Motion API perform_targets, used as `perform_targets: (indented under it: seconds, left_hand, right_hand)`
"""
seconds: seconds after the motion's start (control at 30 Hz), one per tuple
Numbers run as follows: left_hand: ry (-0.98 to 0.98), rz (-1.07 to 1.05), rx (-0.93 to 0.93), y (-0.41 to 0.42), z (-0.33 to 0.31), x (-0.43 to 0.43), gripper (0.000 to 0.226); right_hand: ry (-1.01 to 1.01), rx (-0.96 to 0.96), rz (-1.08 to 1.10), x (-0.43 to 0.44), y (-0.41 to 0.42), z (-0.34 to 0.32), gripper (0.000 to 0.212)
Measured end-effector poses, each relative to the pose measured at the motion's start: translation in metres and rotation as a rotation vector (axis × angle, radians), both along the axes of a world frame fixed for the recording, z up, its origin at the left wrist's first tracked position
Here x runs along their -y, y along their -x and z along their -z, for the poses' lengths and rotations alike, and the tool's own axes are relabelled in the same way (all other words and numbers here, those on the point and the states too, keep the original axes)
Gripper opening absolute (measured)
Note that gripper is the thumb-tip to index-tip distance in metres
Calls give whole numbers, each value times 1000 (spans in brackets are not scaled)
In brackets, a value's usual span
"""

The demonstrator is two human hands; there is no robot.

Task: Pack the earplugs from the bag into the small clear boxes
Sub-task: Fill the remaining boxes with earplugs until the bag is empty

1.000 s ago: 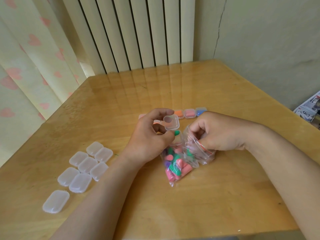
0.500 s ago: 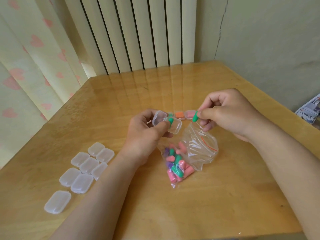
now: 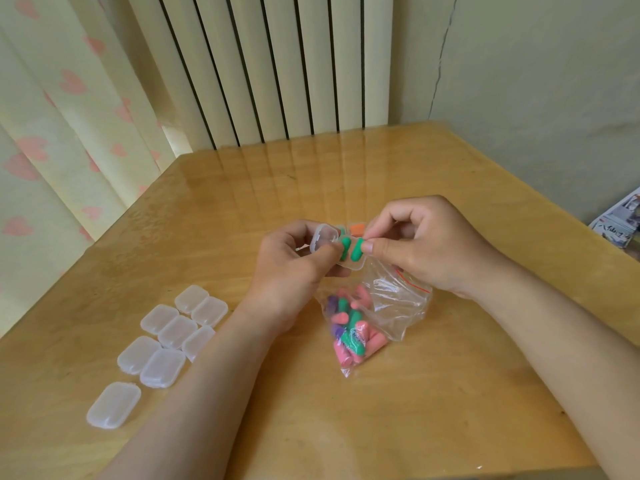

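Your left hand (image 3: 291, 268) gripped an open clear box (image 3: 325, 237) with one green earplug (image 3: 344, 249) inside; your right hand (image 3: 426, 247) pinched a second earplug (image 3: 356, 251) into it. From your hands, the bag (image 3: 394, 306) at 5 o'clock held many more, and the empty boxes (image 3: 173, 329) waited at 8 o'clock on the desk (image 3: 415, 410)

Seeing both forearms reaching in from near side, hands almost touching. I'm gripping small clear box (image 3: 323, 238) in left hand (image 3: 294, 268), thumb lying across rim. Just beside it, right hand (image 3: 427, 247) pinching green earplug (image 3: 356, 250) between thumb and forefinger, other fingers curling.
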State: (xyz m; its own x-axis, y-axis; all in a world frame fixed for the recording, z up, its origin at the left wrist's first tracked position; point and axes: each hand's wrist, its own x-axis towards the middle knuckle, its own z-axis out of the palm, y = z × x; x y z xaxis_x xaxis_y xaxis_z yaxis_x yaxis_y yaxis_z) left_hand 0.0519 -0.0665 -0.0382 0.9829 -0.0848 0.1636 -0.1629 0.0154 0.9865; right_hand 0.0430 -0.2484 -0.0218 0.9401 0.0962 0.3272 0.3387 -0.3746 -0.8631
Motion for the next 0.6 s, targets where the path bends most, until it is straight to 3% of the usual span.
perform_targets:
  seconds: [0.6]
  left_hand:
    - [16,14,31,0,1,1,6]
  right_hand:
    - [-67,-60,-37,-5,-2,4,13]
